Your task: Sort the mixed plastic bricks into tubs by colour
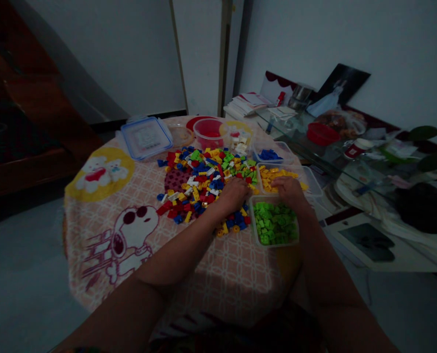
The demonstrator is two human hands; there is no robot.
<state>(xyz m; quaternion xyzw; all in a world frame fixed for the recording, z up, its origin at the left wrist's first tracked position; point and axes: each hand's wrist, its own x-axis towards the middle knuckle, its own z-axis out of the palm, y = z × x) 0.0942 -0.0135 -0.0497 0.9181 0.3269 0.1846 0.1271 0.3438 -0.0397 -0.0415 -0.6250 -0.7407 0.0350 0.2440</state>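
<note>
Bare forearms (183, 255): both reach in from the bottom of the view, spread apart, over a pink tablecloth (218, 279) with a white lattice pattern.
Left hand (236, 192): palm down at the near right side of the loose pile, fingers bent and partly closed; whether they have hold of a block cannot be told.
Right hand (291, 190): over the near right part of the yellow box, fingers bent with the tips down by its contents; a block in its grasp cannot be made out.
Loose pile: small plastic building blocks (203, 180) in red, blue, yellow, white and green, heaped mid-table, with green ones mostly toward the far right side.
Green box: clear rectangular plastic container (253, 230) of bright green blocks (275, 223), nearest of three, just right of the pile.
Yellow box: clear plastic container (258, 180) of yellow blocks (273, 174), directly beyond the green one.
Blue box: clear plastic container (290, 159) with a small heap of dark blue blocks (270, 155), farthest of the three.
White blocks (240, 147): a small cluster beyond the pile, near the blue box.
Far edge: round clear tub (208, 128) with something red showing inside; to its left, a clear rectangular lid (147, 137) with a blue rim.
Right side: cluttered glass-topped stand (295, 128) bearing a red plastic bowl (322, 134).
</note>
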